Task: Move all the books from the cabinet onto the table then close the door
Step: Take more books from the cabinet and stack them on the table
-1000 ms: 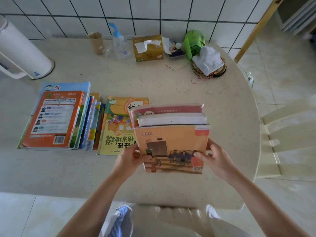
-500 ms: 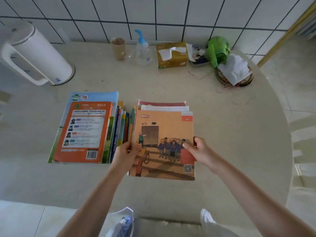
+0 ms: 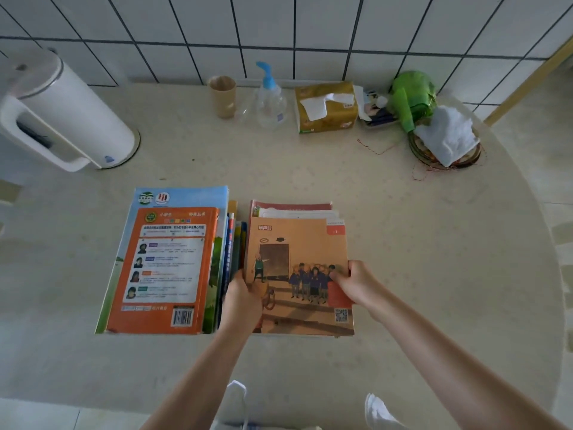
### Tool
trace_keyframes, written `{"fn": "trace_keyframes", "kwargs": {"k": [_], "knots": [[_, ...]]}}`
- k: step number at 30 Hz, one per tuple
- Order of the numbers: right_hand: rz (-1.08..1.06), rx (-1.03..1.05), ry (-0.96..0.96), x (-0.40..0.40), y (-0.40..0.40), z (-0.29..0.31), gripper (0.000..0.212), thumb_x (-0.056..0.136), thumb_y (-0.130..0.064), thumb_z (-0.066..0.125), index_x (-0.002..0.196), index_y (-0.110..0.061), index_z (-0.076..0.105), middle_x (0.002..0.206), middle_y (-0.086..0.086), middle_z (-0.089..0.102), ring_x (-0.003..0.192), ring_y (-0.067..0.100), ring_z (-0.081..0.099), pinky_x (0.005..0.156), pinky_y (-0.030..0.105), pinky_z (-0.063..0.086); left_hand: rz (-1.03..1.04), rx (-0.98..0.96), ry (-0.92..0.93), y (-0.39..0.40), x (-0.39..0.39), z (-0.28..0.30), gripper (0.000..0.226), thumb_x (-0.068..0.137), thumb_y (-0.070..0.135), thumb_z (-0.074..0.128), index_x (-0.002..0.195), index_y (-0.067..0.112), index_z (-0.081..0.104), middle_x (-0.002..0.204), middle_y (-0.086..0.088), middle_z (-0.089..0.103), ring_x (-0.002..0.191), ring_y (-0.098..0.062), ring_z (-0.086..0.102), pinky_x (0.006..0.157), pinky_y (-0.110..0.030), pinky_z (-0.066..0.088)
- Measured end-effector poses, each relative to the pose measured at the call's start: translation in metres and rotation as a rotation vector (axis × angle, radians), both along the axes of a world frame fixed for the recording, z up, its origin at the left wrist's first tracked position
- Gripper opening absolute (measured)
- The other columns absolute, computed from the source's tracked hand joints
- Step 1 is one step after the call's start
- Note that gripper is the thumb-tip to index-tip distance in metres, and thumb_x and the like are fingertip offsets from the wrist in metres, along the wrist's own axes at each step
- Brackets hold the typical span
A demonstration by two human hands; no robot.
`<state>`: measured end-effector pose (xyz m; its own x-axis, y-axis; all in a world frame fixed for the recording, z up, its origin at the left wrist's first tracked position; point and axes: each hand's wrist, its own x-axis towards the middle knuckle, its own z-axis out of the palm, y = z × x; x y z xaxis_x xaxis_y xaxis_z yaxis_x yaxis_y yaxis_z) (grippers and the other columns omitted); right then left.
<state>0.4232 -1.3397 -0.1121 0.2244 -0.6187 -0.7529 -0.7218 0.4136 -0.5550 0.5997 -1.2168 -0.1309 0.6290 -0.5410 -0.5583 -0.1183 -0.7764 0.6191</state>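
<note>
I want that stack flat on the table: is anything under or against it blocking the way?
Nothing visible does. The stack, held by the left hand and right hand, lies beside the orange book pile on the table.

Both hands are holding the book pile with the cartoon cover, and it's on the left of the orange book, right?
Not quite. The head view shows both hands, left and right, holding the cartoon-cover pile, but it lies right of the orange book.

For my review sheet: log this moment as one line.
phase: placing | left hand, right hand: gripping tan book stack | stack: on table beside orange book pile
</note>
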Motion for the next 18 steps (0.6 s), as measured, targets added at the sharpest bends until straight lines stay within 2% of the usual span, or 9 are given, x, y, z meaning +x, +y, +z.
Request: {"fn": "trace_keyframes", "kwargs": {"k": [2,7,10,12,14,16,18], "knots": [[0.022,0.003,0.017,0.001,0.0,0.0,0.018,0.098,-0.025,0.047,0.103,-0.01,0.056,0.099,0.011,0.064,0.09,0.025,0.063,0.074,0.032,0.05,0.004,0.017,-0.004,0.0,-0.002,-0.002,0.029,0.099,0.016,0.046,0.129,0.016,0.048,0.116,-0.006,0.063,0.094,-0.019,0.065,0.068,-0.031,0.058],[0.031,0.006,0.07,-0.001,-0.002,-0.005,0.021,0.093,-0.029,0.05,0.101,-0.011,0.056,0.099,0.012,0.064,0.093,0.026,0.062,0.086,0.044,0.055,-0.012,0.042,-0.006,-0.003,-0.003,-0.002,0.033,0.098,0.016,0.05,0.13,0.017,0.046,0.118,-0.007,0.064,0.097,-0.02,0.065,0.081,-0.043,0.059],[-0.011,0.047,0.068,-0.001,-0.003,-0.004,0.017,0.088,-0.027,0.052,0.095,-0.012,0.059,0.099,0.016,0.067,0.092,0.03,0.065,0.086,0.049,0.055,-0.105,0.033,-0.064,-0.002,-0.011,0.0,0.062,0.092,0.015,0.059,0.144,0.024,0.027,0.135,-0.006,0.052,0.112,-0.023,0.06,0.09,-0.047,0.056],[-0.036,0.073,0.053,0.0,-0.002,-0.003,0.02,0.085,-0.026,0.054,0.097,-0.011,0.061,0.101,0.018,0.069,0.092,0.031,0.067,0.085,0.052,0.055,-0.208,0.046,-0.147,0.001,-0.02,0.003,0.084,0.089,0.024,0.064,0.15,0.032,0.008,0.146,-0.008,0.04,0.126,-0.028,0.05,0.099,-0.052,0.049],[-0.054,0.086,0.049,0.002,0.002,-0.002,0.026,0.086,-0.025,0.053,0.106,-0.009,0.058,0.102,0.017,0.067,0.092,0.03,0.066,0.087,0.052,0.054,-0.295,0.049,-0.232,0.004,-0.027,0.006,0.098,0.088,0.037,0.065,0.152,0.031,-0.008,0.154,-0.009,0.025,0.136,-0.03,0.039,0.106,-0.051,0.043],[-0.041,0.066,0.059,0.005,0.008,-0.002,0.033,0.088,-0.023,0.053,0.118,-0.011,0.048,0.111,0.01,0.056,0.097,0.024,0.058,0.084,0.045,0.054,-0.325,0.063,-0.253,0.004,-0.031,0.007,0.101,0.089,0.043,0.063,0.151,0.031,-0.016,0.158,-0.011,0.014,0.139,-0.031,0.036,0.105,-0.048,0.041],[-0.024,-0.007,0.063,0.008,0.019,-0.002,0.056,0.088,-0.019,0.054,0.137,-0.014,0.028,0.128,0.01,0.043,0.109,0.024,0.049,0.086,0.039,0.05,-0.303,0.073,-0.219,0.003,-0.033,0.005,0.099,0.09,0.044,0.06,0.149,0.032,-0.019,0.159,-0.012,0.006,0.14,-0.032,0.034,0.105,-0.047,0.041]]}}
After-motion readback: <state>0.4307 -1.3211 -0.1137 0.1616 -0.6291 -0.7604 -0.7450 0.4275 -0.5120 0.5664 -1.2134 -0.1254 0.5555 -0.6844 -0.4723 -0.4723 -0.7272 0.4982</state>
